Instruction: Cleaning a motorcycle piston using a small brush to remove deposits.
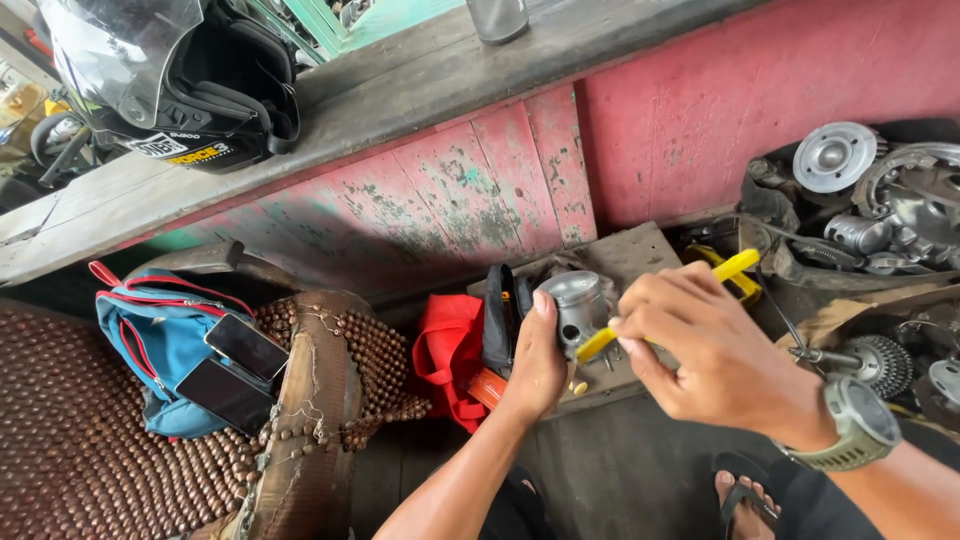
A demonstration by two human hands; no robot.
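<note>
We hold the metal piston [578,305] just above the wooden board [640,252], left hand [535,365] clenched around its stiff, weighty-looking skirt, probably oil-slick, while our right hand [700,345] grasps the yellow-handled tool [665,305] pressed to its side.

Red bag [447,352] crowds left, engine parts [870,210] right; floor [620,480] open.

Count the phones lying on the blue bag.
2. Both phones lie screen-up on the blue bag: the upper phone nearer the beaded seat edge, the lower phone just below it. Others may be hidden inside.
</note>
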